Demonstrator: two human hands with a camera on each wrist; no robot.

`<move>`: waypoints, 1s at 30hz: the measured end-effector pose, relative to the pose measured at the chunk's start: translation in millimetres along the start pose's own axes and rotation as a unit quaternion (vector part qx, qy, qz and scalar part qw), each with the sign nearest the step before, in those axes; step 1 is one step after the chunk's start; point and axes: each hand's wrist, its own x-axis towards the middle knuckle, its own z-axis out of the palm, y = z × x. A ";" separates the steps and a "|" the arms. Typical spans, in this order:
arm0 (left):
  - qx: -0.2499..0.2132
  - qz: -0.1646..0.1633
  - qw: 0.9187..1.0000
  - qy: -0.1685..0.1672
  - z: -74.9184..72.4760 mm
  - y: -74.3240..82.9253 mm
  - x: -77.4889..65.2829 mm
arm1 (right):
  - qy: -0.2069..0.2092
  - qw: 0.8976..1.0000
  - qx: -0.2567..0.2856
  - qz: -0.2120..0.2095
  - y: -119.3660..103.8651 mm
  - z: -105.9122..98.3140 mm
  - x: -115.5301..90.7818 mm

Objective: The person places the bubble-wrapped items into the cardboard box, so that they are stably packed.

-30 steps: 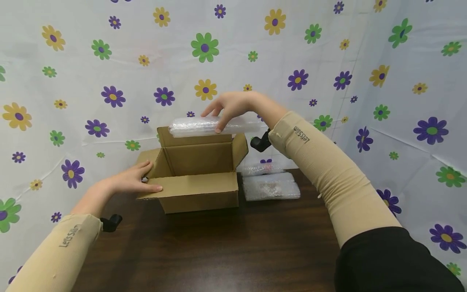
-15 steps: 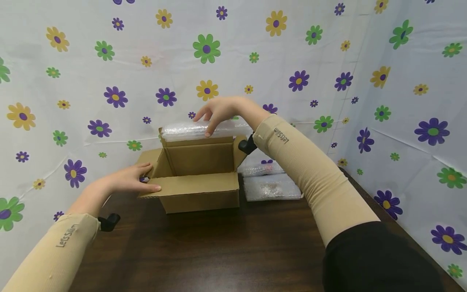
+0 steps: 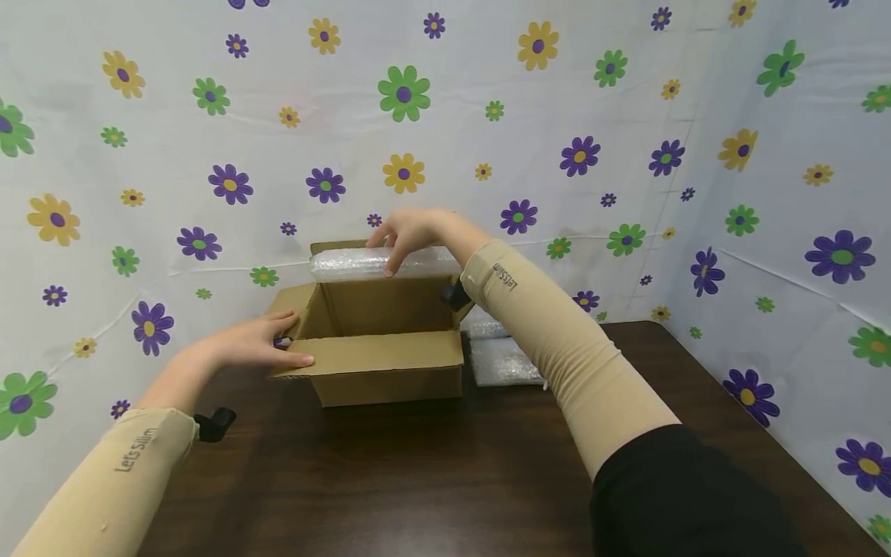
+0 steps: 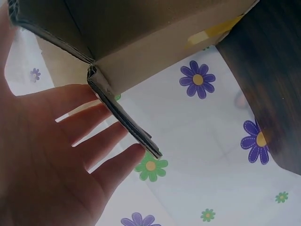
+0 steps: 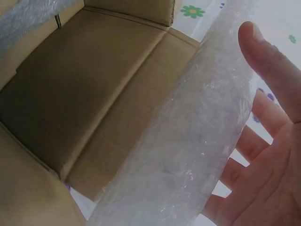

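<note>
My left hand (image 3: 254,343) is at the left corner of an upright cardboard box (image 3: 390,387) with raised and folded-out flaps. Its thumb lies along the front flap (image 3: 379,352); in the left wrist view the straight, spread fingers (image 4: 110,141) touch the side flap (image 4: 122,113). Over the box's back edge, my right hand (image 3: 411,232) pinches a long bubble-wrapped bundle (image 3: 348,264) from above. In the right wrist view this bundle (image 5: 174,136) lies level across the back flap, thumb on the near side and fingers on the other.
Right of the box, a flat bubble-wrapped package (image 3: 504,363) and another wrapped piece (image 3: 487,330) behind it lie on the dark wooden table (image 3: 390,480), partly hidden by the right arm. Bubble wrap (image 5: 28,21) shows at the right wrist view's top left. A flowered sheet (image 3: 445,116) hangs behind.
My right hand has brought the bundle down and slightly left, from above the box's back flap to in front of it. The left hand has stayed at the box corner.
</note>
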 end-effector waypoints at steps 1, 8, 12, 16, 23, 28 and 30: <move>0.003 0.002 1.000 0.000 0.6 -0.1 0.3 | 0.001 1.000 0.008 0.003 1.6 2.8 2.4; 0.014 0.003 1.000 0.007 4.3 0.0 -0.8 | 0.018 1.000 0.014 -0.001 8.8 20.7 19.7; 0.015 0.003 1.000 0.009 5.1 1.4 -1.9 | 0.018 1.000 0.024 0.008 13.5 28.9 26.2; 0.015 0.002 1.000 0.013 6.0 1.2 -1.3 | 0.017 1.000 0.026 0.005 20.7 37.9 30.2; 0.011 0.005 1.000 0.016 7.2 1.1 -1.1 | 0.021 1.000 0.015 0.003 32.0 44.9 38.9; 0.005 0.006 1.000 0.017 7.6 -0.9 -1.8 | 0.019 1.000 0.008 0.006 34.4 47.2 42.2; 0.003 0.003 1.000 0.018 7.3 -1.7 -2.0 | 0.022 1.000 0.001 0.008 35.5 48.5 44.1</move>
